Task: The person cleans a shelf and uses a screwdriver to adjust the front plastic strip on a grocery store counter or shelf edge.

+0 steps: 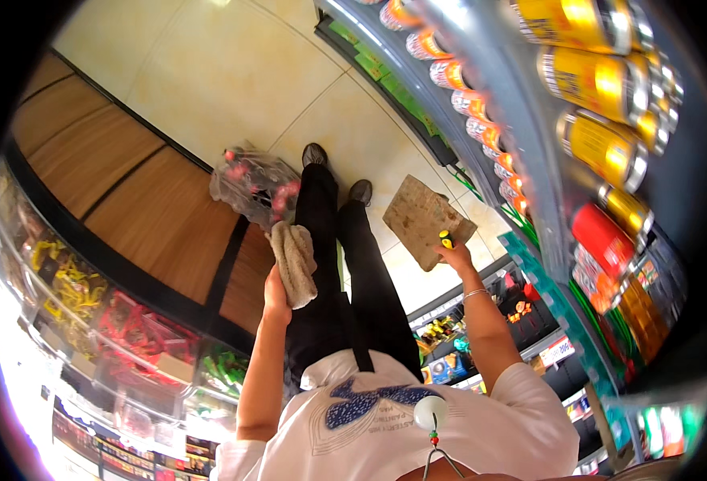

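My left hand (275,293) is closed on a beige towel (294,264), which hangs bunched over the fingers beside my left thigh. Closed round a small yellow-and-black handle (446,239) is my right hand (455,256); the rest of that tool is hidden. Just beyond this hand is a stained brown cardboard piece (417,216); whether the fingers touch it I cannot tell. Past the towel, a clear plastic bag (245,180) with pink and red things inside rests against the wooden counter front.
Shelves on the right carry yellow cans (598,84), a red can (604,239) and a row of orange-and-white cans (469,104). A wood-panelled counter (161,224) with bins of red and yellow packets (141,329) curves along my left. Pale tiled floor (209,72) lies ahead.
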`<state>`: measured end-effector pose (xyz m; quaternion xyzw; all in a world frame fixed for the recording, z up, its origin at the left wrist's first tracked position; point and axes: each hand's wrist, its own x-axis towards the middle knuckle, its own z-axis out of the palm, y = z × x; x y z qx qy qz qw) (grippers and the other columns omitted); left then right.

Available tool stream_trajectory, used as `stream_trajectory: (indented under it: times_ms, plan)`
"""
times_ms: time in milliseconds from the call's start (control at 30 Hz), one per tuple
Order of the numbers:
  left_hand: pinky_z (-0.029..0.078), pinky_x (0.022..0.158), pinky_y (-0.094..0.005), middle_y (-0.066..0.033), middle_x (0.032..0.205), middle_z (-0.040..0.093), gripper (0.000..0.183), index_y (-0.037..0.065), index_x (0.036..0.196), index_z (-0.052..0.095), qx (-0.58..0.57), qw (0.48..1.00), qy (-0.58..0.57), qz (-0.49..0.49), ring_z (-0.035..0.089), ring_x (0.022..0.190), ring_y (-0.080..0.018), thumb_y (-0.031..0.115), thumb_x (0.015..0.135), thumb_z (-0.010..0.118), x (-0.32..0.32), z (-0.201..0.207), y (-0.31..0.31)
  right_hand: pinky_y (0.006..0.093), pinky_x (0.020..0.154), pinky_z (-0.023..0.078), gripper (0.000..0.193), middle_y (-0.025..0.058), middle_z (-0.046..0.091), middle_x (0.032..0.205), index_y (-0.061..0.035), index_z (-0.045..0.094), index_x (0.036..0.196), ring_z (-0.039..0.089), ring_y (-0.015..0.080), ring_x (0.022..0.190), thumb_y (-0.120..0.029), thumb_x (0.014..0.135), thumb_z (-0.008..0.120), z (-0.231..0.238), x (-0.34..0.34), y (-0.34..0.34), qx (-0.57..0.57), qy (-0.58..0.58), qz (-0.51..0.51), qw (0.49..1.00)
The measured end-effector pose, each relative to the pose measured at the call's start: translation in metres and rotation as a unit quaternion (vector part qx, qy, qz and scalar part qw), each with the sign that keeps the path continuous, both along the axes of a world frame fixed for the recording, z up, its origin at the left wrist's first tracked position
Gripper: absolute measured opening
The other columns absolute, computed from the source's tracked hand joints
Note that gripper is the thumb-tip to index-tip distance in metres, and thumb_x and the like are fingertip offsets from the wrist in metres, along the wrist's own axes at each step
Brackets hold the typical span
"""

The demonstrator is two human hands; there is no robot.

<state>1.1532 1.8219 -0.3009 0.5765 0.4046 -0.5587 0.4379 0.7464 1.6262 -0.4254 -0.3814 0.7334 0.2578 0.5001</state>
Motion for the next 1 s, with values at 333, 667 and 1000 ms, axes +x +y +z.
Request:
stream_trajectory:
  times_ms: [333,667,1000]
  plan:
    - [0.044,0.094,-0.0309,-0.0075,0.120,0.060,0.047,0.002,0.131,0.050,0.025,0.999,0.040,-0.011,0.057,0.109,-0.0173,0.035,0.099,0.042,-0.069,-0.087,0.020,0.0203,0.040,0.028,0.031,0.0040,0.061,0.068,-0.0100,0.057,0.088,0.038,0.0052,0.045,-0.029,0.076,0.079,-0.171,-0.035,0.028,0.104,-0.030,-0.145,0.984]
    - [0.046,0.092,-0.0304,-0.0072,0.121,0.059,0.048,0.002,0.133,0.048,-0.015,0.994,0.045,-0.098,0.057,0.107,-0.0163,0.034,0.098,0.045,-0.084,-0.122,0.022,0.0209,0.043,0.032,0.035,-0.0041,0.051,0.071,-0.0135,0.052,0.090,0.043,0.0055,0.054,-0.036,0.079,0.077,-0.251,-0.072,0.071,0.100,-0.018,-0.153,0.983]
    - [0.050,0.089,-0.0345,-0.0090,0.119,0.060,0.047,0.003,0.134,0.047,0.041,0.996,0.017,-0.075,0.059,0.105,-0.0192,0.033,0.099,0.044,-0.072,-0.136,0.045,0.0207,0.045,0.030,0.028,-0.0073,0.046,0.063,-0.0142,0.052,0.080,0.040,0.0032,0.051,-0.026,0.078,0.077,-0.242,-0.050,0.065,-0.032,-0.135,-0.243,0.960]
